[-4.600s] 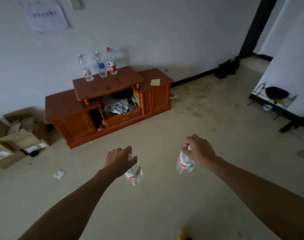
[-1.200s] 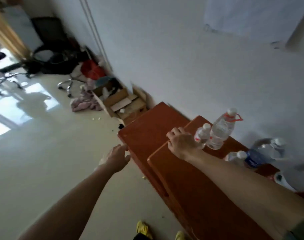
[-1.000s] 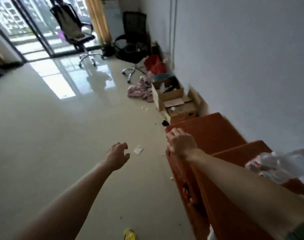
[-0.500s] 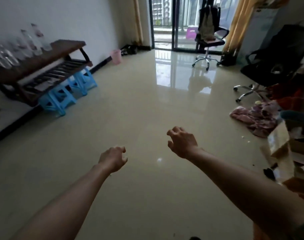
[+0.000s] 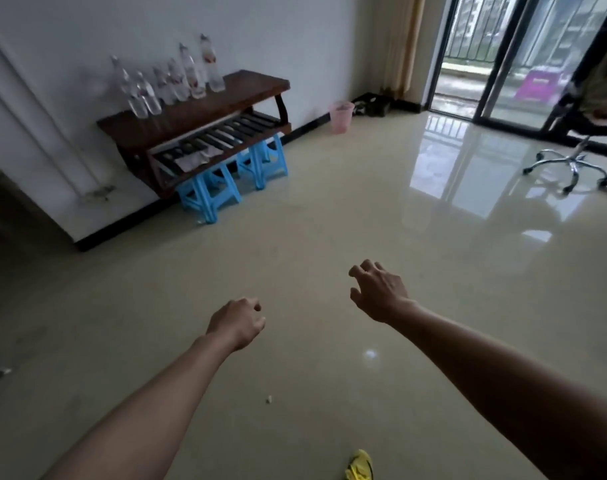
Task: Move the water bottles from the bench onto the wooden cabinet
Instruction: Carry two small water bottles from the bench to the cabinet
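Several water bottles [image 5: 210, 69] — clear, some with red on the labels — stand upright in a row along the wall side of the dark wooden bench [image 5: 246, 90], from near its left end to past the middle. Bench is against the white wall, well apart from both hands across the glossy floor [image 5: 329, 220]. Blue plastic stools [image 5: 208, 195] are tucked under it; a pink bin [image 5: 341, 116] stands near its right end. Left hand [image 5: 236, 323]: fingers loosely curled, holding nothing, out over the floor. Right hand [image 5: 378, 291]: back up, fingers spread and bent, also empty — touching nothing. Yellow shoe [image 5: 359, 465] at the bottom edge. Office chair base [image 5: 568, 164] at right, by the glass doors [image 5: 503, 53].
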Tool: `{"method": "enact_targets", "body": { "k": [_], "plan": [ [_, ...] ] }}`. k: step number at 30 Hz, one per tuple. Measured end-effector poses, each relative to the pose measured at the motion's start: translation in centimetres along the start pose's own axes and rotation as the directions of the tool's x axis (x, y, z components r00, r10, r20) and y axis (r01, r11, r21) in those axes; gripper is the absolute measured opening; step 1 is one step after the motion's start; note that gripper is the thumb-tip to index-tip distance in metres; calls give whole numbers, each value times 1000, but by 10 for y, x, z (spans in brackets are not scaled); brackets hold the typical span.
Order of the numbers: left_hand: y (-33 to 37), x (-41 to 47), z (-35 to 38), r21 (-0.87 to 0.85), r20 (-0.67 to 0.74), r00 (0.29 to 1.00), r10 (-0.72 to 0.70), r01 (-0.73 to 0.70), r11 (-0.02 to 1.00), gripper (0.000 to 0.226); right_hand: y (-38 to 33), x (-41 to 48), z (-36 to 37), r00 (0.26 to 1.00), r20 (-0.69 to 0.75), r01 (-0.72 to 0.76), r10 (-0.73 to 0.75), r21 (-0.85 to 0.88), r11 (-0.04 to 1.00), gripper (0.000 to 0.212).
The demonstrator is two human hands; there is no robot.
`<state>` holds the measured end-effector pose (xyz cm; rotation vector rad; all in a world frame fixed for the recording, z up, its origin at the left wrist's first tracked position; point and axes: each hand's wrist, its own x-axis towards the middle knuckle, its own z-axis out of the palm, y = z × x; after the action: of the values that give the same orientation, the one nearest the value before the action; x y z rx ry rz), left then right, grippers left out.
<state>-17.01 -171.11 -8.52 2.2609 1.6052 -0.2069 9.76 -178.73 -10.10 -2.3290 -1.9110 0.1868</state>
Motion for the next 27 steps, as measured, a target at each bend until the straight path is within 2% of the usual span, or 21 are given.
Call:
{"method": "enact_targets", "body": {
  "k": [3, 7, 12, 16, 22, 27],
  "plan": [
    [-17, 71, -40, -64, -59, 996, -67, 64, 996, 37, -13, 97, -13, 998, 8, 60, -60, -10, 998, 40],
    [-48, 132, -66, -107, -41, 986, -161, 155, 982, 34, -41, 202, -10, 982, 72, 177, -174, -43, 983, 40],
    [-112, 232, -104, -133, -61, 968, -243, 233, 963, 34, -90, 333, -1, 955, 82, 291, -286, -63, 955, 41],
    [-164, 329, -143, -152, -82, 966, -244, 230, 961, 33, -127, 442, 8, 961, 64, 274, -269, -75, 959, 42],
    [-234, 460, -236, -140, -133, 961, -243, 224, 964, 31, -190, 598, -21, 961, -27, 273, -274, -36, 961, 44],
    [-265, 554, -284, -143, -162, 962, -222, 199, 969, 34, -220, 701, -22, 961, -15, 275, -276, -33, 961, 45]
  ]
}}
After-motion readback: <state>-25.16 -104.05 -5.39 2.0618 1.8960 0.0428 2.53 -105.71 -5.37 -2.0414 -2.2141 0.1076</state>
